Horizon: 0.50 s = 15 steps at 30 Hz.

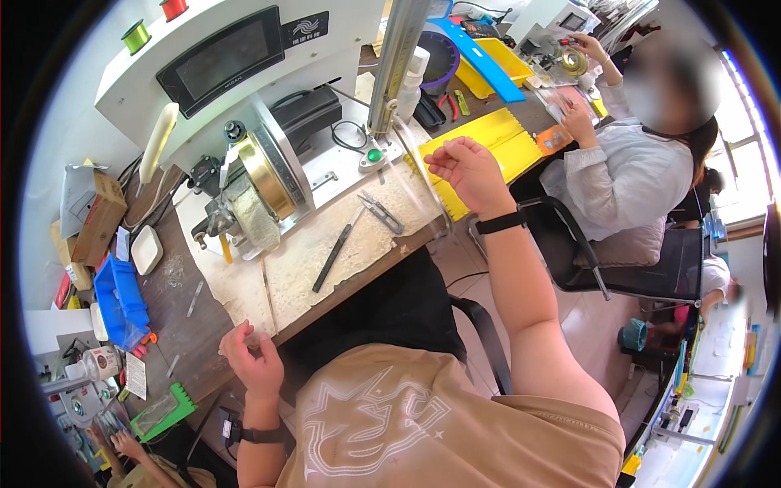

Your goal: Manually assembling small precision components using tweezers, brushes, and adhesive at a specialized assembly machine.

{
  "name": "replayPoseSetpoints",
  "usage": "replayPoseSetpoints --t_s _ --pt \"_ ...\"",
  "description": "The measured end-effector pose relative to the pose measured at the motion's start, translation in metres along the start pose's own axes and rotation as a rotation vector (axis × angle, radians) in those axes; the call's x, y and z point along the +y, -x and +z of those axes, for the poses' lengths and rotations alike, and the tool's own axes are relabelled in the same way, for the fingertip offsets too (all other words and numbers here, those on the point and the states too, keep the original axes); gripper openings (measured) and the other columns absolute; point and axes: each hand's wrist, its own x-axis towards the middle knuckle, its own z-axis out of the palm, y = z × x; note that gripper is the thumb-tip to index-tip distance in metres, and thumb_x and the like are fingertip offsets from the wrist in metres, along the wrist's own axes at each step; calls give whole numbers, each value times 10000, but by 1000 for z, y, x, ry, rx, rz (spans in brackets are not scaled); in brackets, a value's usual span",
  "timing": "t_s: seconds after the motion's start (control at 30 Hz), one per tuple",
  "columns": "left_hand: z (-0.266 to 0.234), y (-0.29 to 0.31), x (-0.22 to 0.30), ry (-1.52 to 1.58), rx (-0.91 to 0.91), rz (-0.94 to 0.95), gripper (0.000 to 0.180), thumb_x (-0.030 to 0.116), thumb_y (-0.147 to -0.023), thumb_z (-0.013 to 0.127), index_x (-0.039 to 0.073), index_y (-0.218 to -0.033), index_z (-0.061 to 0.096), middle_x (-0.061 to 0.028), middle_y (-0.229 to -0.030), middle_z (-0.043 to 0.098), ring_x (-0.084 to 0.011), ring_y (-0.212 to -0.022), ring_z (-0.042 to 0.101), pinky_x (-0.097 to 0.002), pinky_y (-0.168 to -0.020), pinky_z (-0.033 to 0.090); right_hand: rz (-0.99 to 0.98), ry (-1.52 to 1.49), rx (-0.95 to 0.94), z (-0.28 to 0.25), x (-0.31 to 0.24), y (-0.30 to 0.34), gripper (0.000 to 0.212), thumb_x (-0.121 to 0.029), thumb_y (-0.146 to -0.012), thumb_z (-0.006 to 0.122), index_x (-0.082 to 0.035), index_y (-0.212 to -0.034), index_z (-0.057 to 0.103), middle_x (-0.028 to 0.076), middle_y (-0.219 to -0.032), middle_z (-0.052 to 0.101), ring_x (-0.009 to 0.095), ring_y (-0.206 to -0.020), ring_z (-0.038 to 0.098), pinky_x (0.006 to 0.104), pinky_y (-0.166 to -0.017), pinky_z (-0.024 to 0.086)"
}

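My left hand (252,358) is at the front edge of the workbench, palm up, fingers loosely bent and the thumb apart; nothing shows in it. My right hand (472,175) is raised over the yellow tray (521,142), fingers curled in toward the thumb. Whatever the fingertips may hold is too small to make out. Between my hands, a pair of thread snips (382,214) and a dark-handled pen-shaped tool (333,256) lie on a stained pale sheet (301,285). Behind them stands a white machine with a brass-coloured drum (268,179).
A metal post (396,65) and a green button (374,154) stand beside the machine. Blue bins (120,301) and a green tray (167,411) are at the left. A co-worker (634,171) sits at the right, handling small parts. A chair armrest (484,342) is beside me.
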Motion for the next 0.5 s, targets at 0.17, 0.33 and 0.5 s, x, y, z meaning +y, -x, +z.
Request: replayPoseSetpoints --t_s 0.17,0.33,0.5 --pt "-1 -1 -1 33 -2 -12 354 37 -867 660 -17 -1209 586 -141 -1007 611 -307 -968 550 -420 -911 418 235 -396 -192 -27 -23 7 93 -135 -1022 593 -131 -934 562 -46 -689 410 81 -575 394 240 -531 328" --pt "-1 -2 1 52 4 -43 353 38 -876 659 -11 -1218 587 -135 -1011 611 -294 -956 554 -408 -899 425 101 -22 -121 -51 -57 47 168 -151 -1027 574 -144 -877 500 -62 -713 354 55 -576 328 235 -514 269" --pt "-3 2 5 175 -7 -248 351 29 -895 649 -11 -1237 582 -124 -1036 609 -257 -962 563 -363 -883 452 -240 -362 186 -188 -94 125 271 -180 -1065 525 -137 -806 458 -42 -694 333 86 -576 324 269 -556 303"
